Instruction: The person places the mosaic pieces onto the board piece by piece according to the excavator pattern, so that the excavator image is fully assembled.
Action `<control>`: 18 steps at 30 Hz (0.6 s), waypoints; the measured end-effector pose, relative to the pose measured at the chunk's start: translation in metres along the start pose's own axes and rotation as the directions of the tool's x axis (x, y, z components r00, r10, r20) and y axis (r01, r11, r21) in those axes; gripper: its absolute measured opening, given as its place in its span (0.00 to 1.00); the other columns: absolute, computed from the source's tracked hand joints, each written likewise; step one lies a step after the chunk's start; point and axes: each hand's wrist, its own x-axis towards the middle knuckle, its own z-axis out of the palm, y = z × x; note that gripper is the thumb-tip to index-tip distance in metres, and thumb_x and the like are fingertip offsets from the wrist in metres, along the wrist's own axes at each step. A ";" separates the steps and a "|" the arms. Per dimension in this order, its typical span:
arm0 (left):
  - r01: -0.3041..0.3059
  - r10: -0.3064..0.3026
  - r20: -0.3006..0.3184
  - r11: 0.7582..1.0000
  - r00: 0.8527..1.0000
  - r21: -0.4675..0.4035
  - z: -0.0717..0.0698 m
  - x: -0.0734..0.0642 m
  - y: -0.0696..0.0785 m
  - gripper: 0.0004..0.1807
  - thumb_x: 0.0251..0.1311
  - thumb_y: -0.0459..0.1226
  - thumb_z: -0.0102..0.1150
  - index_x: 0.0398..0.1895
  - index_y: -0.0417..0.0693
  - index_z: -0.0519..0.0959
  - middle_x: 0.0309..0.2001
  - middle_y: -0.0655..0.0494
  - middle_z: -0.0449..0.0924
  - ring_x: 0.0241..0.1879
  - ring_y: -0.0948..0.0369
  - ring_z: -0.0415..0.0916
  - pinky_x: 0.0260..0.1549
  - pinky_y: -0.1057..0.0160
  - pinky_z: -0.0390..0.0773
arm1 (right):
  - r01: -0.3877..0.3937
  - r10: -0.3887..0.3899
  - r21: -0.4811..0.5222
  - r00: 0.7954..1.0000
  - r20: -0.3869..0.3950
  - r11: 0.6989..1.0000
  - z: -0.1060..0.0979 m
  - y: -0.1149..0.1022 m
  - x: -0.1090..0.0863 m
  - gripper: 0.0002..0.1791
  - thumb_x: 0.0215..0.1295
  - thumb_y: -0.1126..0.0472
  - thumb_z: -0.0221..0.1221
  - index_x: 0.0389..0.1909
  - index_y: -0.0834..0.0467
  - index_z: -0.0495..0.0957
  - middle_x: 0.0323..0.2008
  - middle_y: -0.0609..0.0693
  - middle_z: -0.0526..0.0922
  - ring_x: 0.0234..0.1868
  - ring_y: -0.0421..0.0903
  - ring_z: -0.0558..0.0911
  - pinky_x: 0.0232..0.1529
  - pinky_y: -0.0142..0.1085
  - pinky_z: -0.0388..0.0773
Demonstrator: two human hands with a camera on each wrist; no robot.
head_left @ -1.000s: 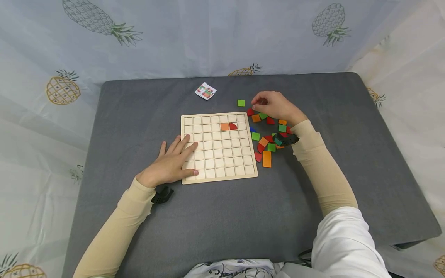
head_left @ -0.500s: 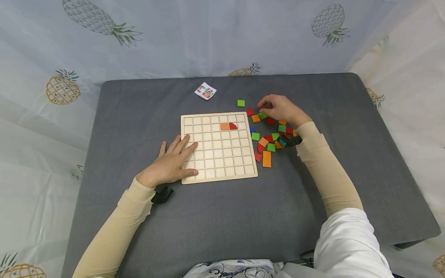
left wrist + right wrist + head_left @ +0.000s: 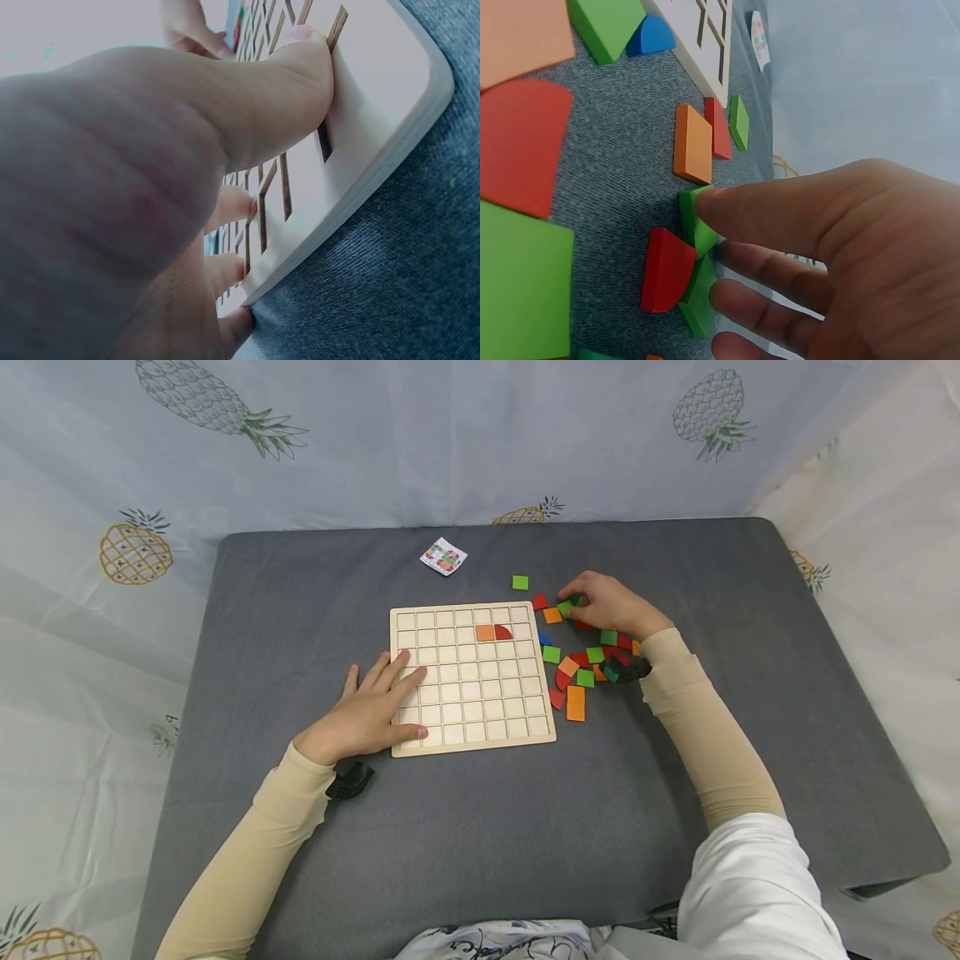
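A pale wooden grid board (image 3: 468, 681) lies on the grey table. One orange square (image 3: 485, 632) and one red quarter-round piece (image 3: 503, 632) sit side by side in its upper right cells. My left hand (image 3: 367, 714) rests with spread fingers on the board's left edge; in the left wrist view its thumb (image 3: 285, 90) presses near the corner. At the board's right, my right hand (image 3: 609, 603) is low over the loose pieces. Its thumb and finger pinch a green block (image 3: 697, 221), partly hidden by the thumb, with a red block (image 3: 667, 270) close by.
Several loose red, green, orange and blue pieces lie right of the board, among them an orange piece (image 3: 575, 703). A lone green square (image 3: 520, 582) lies above the board's corner. A small patterned card (image 3: 444, 557) lies farther back. A pineapple-print curtain (image 3: 420, 443) hangs behind the table.
My right hand has shifted slightly right and come down towards the near pieces, its thumb and finger closing at a green block. The left hand and the board stay in place.
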 end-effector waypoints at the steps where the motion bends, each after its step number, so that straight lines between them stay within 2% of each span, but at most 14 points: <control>1: 0.000 0.000 0.000 1.000 1.000 0.000 0.000 0.000 0.000 0.49 0.65 0.52 0.65 0.82 0.49 0.50 0.83 0.42 0.34 0.82 0.39 0.29 0.71 0.24 0.28 | 0.007 -0.007 -0.011 1.000 0.001 1.000 0.001 0.000 0.000 0.22 0.74 0.61 0.58 0.66 0.62 0.75 0.66 0.62 0.69 0.56 0.58 0.74 0.60 0.53 0.76; 7: 0.000 0.000 0.000 1.000 1.000 0.002 0.000 0.000 -0.001 0.49 0.65 0.52 0.65 0.82 0.49 0.50 0.83 0.42 0.34 0.82 0.39 0.28 0.71 0.24 0.28 | 0.000 0.000 -0.048 1.000 -0.001 0.999 0.003 0.002 0.002 0.23 0.74 0.60 0.58 0.66 0.62 0.75 0.63 0.63 0.70 0.56 0.58 0.73 0.60 0.53 0.76; 18: 0.001 -0.001 0.005 1.000 1.000 -0.003 0.000 0.000 0.000 0.50 0.64 0.53 0.65 0.82 0.49 0.50 0.83 0.43 0.33 0.82 0.40 0.28 0.72 0.25 0.29 | -0.002 0.001 -0.035 1.000 -0.003 0.999 0.004 0.004 0.001 0.22 0.74 0.59 0.58 0.65 0.62 0.75 0.62 0.63 0.71 0.56 0.59 0.73 0.60 0.54 0.75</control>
